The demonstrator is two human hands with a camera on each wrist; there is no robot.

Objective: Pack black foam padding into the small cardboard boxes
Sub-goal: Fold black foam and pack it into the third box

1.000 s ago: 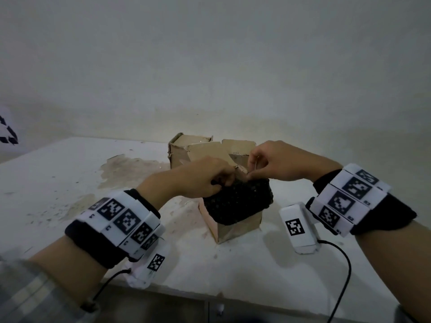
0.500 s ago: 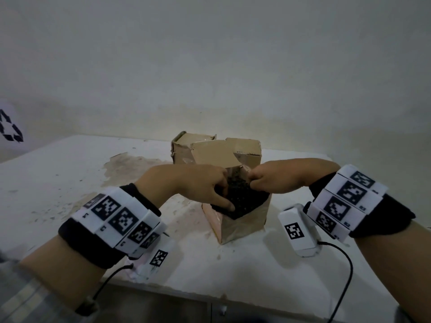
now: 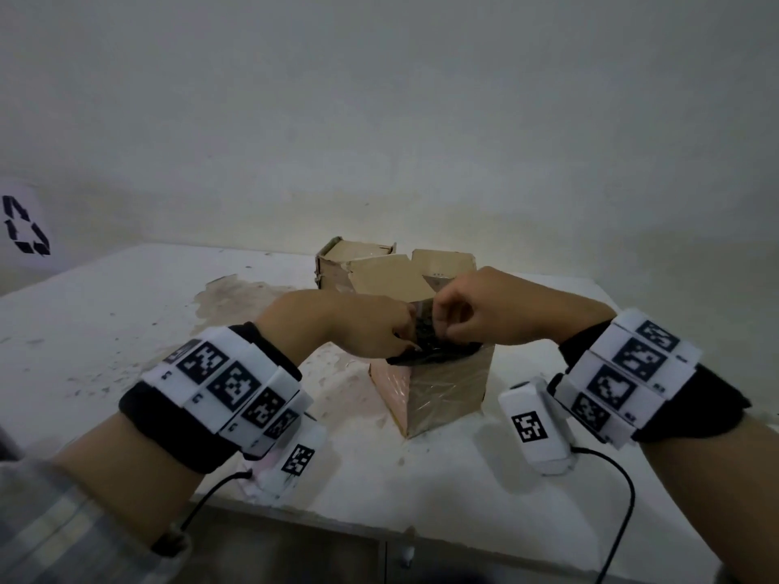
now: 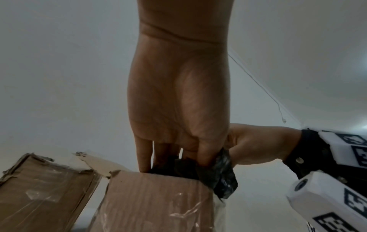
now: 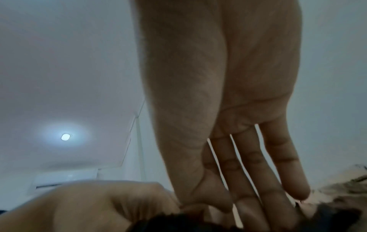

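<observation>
A small cardboard box (image 3: 438,394) wrapped in clear tape stands near the table's front edge. Black foam (image 3: 434,357) fills its mouth, and only a dark rim shows above the walls. My left hand (image 3: 404,347) reaches down into the box with straight fingers (image 4: 143,158) pressing the foam (image 4: 218,175), which bulges over one corner of the box (image 4: 158,200). From the other side my right hand (image 3: 447,330) presses on the foam (image 5: 327,219) with fingers (image 5: 286,169) held nearly straight. The fingertips of both hands are hidden in the foam.
A second open cardboard box (image 3: 350,263) stands just behind the first, its flaps up, and shows beside the near box (image 4: 45,193) in the left wrist view. The white table (image 3: 126,322) is stained at left. A wall rises behind the table.
The foam stood well above the box one second ago; it has sunk inside under both hands. The hands have moved down and closer together over the opening.
</observation>
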